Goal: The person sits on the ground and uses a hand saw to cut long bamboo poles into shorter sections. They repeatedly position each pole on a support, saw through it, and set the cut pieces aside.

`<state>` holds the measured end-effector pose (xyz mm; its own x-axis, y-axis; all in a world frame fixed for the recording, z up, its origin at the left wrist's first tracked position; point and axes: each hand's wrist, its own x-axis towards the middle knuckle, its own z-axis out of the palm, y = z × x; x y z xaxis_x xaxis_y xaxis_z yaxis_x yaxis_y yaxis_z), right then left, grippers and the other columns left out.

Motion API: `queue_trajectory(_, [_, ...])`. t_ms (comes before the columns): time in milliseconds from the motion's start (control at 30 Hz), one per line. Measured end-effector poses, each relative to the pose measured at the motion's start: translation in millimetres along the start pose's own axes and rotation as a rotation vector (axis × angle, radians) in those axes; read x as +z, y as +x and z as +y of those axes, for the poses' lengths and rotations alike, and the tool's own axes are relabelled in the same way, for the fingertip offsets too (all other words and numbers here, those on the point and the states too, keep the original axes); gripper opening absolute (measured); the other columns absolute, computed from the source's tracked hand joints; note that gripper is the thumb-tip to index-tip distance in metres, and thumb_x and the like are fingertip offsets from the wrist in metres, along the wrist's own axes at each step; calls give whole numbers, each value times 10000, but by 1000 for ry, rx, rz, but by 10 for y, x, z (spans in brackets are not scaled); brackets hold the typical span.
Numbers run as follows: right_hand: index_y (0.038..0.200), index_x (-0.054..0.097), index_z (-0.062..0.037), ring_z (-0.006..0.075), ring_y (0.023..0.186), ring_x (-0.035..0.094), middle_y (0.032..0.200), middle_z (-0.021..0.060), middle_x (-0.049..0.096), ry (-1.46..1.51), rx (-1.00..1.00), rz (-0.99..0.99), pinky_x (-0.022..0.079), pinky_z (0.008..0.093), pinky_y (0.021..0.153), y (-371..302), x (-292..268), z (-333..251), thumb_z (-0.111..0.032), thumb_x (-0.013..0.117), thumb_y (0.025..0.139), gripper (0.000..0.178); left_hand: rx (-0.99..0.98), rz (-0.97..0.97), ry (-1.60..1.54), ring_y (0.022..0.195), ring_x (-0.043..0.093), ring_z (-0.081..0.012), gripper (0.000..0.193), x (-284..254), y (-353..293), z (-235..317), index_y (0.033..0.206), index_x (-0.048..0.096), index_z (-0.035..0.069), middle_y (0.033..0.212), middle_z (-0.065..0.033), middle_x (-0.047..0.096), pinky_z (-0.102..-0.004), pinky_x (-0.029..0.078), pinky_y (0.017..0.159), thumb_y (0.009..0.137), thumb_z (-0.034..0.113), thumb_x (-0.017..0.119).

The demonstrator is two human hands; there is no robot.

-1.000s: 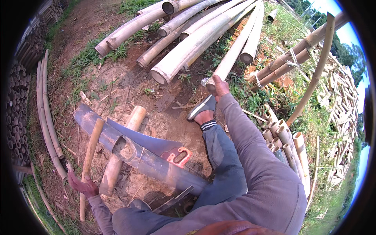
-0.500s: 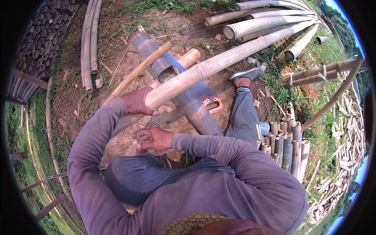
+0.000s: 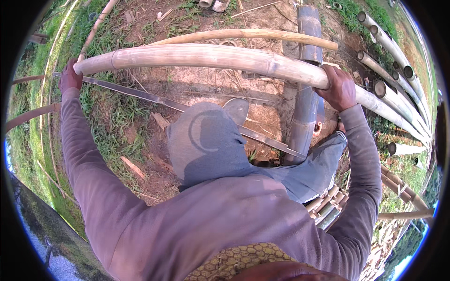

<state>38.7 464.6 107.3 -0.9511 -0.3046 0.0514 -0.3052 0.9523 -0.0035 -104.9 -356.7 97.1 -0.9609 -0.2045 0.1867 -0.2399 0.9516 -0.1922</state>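
A long, pale bamboo pole spans the view from left to right in front of me. My left hand is closed round its left end. Further along, my right hand wraps over the pole, and the pole continues past it to the right. Below the right-hand stretch lies a thick, dark bamboo length on the ground. Beside that length shows part of a saw with an orange handle, mostly hidden by my right arm and leg. A thinner yellowish stick lies just beyond the pole.
A narrow, flat slat runs across the ground past my bent knee. Several cut bamboo poles fan out at the right. Short bamboo pieces stand bundled beside my right leg. Grass and bare soil surround me.
My left hand has moved out to the pole's left end. My right hand has gone from near my knee to a hold on the pole. The view has turned, and the pole now lies more crosswise.
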Motion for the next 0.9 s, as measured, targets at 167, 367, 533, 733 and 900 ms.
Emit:
queue_trajectory(167, [1128,635,-126,316,899,737,957,121,741,79,-138,-53,499,483,866,861,456,-1595,-401,894,743,539,-509,584,-1487,1226,582,-336,817,247,-934,1075,1481,322,-23,1405,-201,538,-541,426,1153,942,360,802])
queue_trajectory(367, [1215,658,-81,352,981,731,1026,160,748,332,-229,-99,505,515,913,1665,846,-2732,-521,800,859,584,-976,-45,-2545,1225,614,-373,596,934,-1409,2624,1373,503,77,1266,-169,627,-624,470,1085,948,401,767])
queue_trajectory(533, [1421,600,-139,365,1358,564,1429,142,628,60,13,82,417,562,1132,2164,1024,-1301,-510,689,961,597,-1045,161,-2531,947,691,-370,364,1286,-907,1863,1210,539,58,1014,-150,658,-572,577,934,944,184,752])
queue_trajectory(733, [1264,648,-164,369,1297,590,1336,103,662,-189,197,-297,444,573,1109,1957,1456,-275,-432,823,861,515,-1027,158,-2548,920,685,-356,367,1639,-773,1881,1198,562,55,981,-148,667,-557,577,926,930,194,770])
queue_trajectory(900, [1077,649,-98,425,970,701,1047,182,737,-16,151,-36,545,529,824,2091,1344,5,-405,816,889,396,-1105,169,-2462,980,683,-356,410,1611,-685,1959,1276,548,51,1074,-164,654,-572,564,969,956,206,753])
